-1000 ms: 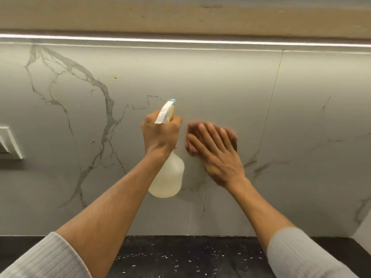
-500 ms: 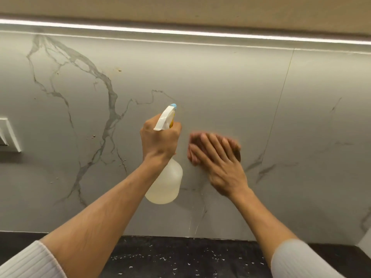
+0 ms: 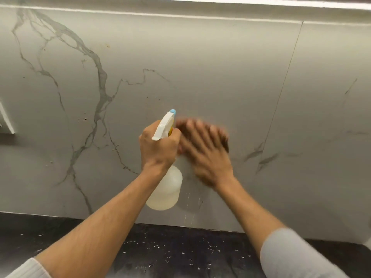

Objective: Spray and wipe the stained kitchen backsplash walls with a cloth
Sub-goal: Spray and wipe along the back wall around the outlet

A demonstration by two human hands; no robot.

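My left hand (image 3: pixel 158 147) grips the neck of a translucent white spray bottle (image 3: pixel 166 193), whose white trigger head with a blue nozzle points at the wall. My right hand (image 3: pixel 208 155), blurred by motion, presses flat with spread fingers on a dark brown cloth (image 3: pixel 224 137) against the grey marbled backsplash (image 3: pixel 200 67). Only the cloth's edges show past my fingers. Small brown stain specks (image 3: pixel 84 118) dot the wall left of my hands, and one more speck (image 3: pixel 108 46) sits higher up. Wet drip streaks (image 3: pixel 188 199) run down the wall below the cloth.
A black speckled countertop (image 3: pixel 170 251) runs along the bottom of the wall. A white switch plate (image 3: pixel 6 121) is fixed at the far left edge. A vertical panel seam (image 3: pixel 281 101) lies right of my hands. A light strip (image 3: pixel 261 3) glows under the cabinet above.
My right hand with the cloth has slid left across the wall, closer to the spray bottle, and is now blurred. My left hand keeps the bottle in the same place. My view has tilted down.
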